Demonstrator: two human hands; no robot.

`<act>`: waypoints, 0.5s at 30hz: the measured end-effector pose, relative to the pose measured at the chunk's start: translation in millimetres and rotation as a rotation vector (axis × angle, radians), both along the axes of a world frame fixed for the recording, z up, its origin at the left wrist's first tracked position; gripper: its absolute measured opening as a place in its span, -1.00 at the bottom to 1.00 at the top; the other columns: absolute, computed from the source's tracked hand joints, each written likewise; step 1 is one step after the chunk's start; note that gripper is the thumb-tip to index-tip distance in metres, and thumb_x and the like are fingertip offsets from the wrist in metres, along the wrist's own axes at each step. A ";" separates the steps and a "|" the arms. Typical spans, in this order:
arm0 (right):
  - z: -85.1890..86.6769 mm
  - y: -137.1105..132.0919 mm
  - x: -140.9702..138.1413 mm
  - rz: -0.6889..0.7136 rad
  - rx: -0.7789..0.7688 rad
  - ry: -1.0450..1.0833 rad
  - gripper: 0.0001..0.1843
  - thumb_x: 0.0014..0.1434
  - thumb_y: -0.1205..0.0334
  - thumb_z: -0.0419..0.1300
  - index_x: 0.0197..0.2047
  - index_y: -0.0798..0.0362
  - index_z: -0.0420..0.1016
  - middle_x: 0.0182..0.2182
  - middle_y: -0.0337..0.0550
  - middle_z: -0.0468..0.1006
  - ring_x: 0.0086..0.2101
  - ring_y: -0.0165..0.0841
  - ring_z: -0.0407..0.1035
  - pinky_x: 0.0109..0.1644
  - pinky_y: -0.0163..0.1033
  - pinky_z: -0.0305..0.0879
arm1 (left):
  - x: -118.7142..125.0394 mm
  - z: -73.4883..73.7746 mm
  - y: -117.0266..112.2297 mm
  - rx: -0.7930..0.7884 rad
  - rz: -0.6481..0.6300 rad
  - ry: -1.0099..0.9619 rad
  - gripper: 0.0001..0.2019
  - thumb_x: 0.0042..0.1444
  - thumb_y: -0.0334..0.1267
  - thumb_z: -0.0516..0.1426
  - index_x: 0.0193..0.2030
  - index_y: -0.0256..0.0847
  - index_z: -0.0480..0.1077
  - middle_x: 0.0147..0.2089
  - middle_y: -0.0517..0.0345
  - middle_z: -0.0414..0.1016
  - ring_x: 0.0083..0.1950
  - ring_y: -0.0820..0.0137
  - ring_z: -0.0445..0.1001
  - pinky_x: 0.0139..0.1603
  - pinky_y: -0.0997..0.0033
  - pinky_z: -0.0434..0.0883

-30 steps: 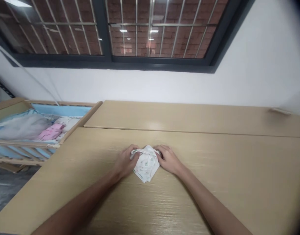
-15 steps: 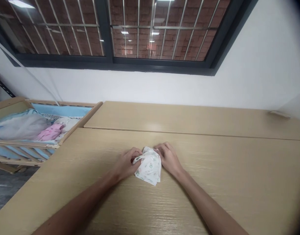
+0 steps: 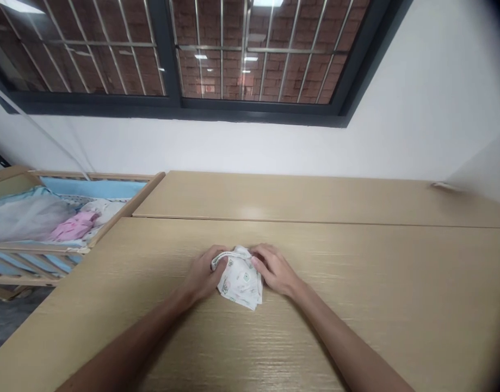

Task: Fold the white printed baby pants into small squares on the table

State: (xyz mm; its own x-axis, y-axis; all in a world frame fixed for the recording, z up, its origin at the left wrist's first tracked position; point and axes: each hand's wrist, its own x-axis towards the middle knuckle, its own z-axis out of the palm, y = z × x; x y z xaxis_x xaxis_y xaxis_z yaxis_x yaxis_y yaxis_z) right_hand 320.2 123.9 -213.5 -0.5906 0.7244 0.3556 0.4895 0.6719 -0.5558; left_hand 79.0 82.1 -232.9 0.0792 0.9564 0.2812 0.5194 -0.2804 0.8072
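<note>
Two hands bear in on a small crumpled white cloth [image 3: 240, 284], printed with little green and pink motifs, which lies bunched on the wooden desk [image 3: 356, 332] directly in front of the person. The left hand [image 3: 203, 275] curls over the cloth's upper left, its fingers closed on a rolled edge band [image 3: 225, 254]. The right hand [image 3: 275, 270] sits half closed against the cloth's right side (whether it grips or only presses, the view does not settle). Since the previous moment, that right hand has slid down from the top of the bundle, so both hands now hug it from either side. Past the desk's corner, a wooden cot [image 3: 41, 275] holds a pink garment [image 3: 74, 227] and pale netting [image 3: 25, 218].
</note>
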 end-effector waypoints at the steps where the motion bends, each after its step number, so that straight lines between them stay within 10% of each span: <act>1: 0.1 -0.3 -0.2 -0.007 0.005 -0.020 -0.69 0.41 0.00 0.05 -0.04 0.05 0.45 -0.17 -0.04 0.56 -0.15 -0.19 0.41 0.02 -0.06 0.26 | 0.8 0.2 0.4 0.005 0.001 -0.003 -0.76 0.29 -0.15 0.03 -0.02 -0.09 0.44 -0.11 0.18 0.61 -0.16 0.34 0.54 -0.10 0.38 0.44; 10: -7.6 3.6 -6.9 -0.039 0.049 -0.147 -0.93 0.23 0.27 0.18 -0.19 0.03 0.40 -0.24 -0.09 0.50 -0.18 -0.20 0.35 -0.04 -0.12 0.26 | -0.3 6.4 2.4 -0.005 0.029 -0.045 -0.74 0.29 -0.15 0.01 -0.05 -0.12 0.47 -0.14 0.17 0.61 -0.20 0.34 0.53 -0.16 0.40 0.42; 15: 5.3 2.8 -17.8 -0.024 -0.107 -0.160 -0.84 0.16 0.42 0.06 -0.23 0.07 0.43 -0.26 -0.10 0.55 -0.23 -0.24 0.41 -0.10 -0.20 0.30 | -6.5 36.0 4.3 -0.030 -0.022 -0.071 -0.71 0.26 -0.09 0.03 -0.08 -0.17 0.48 -0.16 0.13 0.60 -0.18 0.29 0.53 -0.20 0.40 0.44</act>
